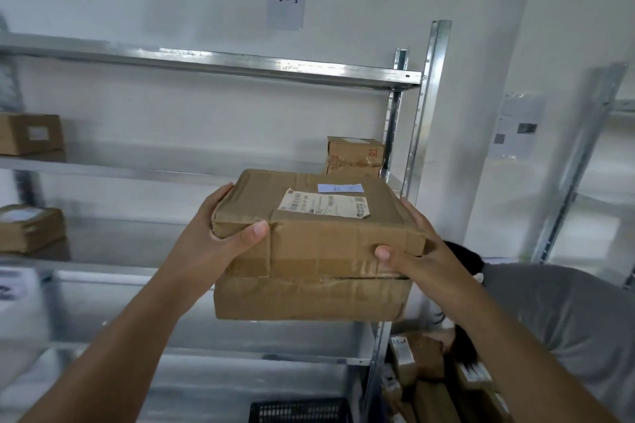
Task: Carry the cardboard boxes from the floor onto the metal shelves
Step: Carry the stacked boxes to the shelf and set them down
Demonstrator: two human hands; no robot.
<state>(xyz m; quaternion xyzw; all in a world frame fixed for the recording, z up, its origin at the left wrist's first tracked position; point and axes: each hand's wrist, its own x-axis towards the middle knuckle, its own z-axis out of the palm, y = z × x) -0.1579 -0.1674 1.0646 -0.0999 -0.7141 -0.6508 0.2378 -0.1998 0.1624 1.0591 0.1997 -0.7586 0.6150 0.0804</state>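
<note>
I hold two stacked cardboard boxes in front of the metal shelves [240,62]. The top box [330,233] is dented, with a white shipping label and a blue strip on its lid. The lower box [309,299] sits under it. My left hand [220,233] grips the left corner of the top box, thumb on its front face. My right hand [409,244] clasps the right side, thumb on the front. The stack hangs at the height of a middle shelf [137,170], near the right upright [424,113].
A small box [355,154] stands at the right end of the middle shelf. Two more boxes [31,134] [29,228] rest on shelves at far left. A person in a grey shirt [556,319] bends low at right over several boxes on the floor [422,361]. A black crate [299,410] lies below.
</note>
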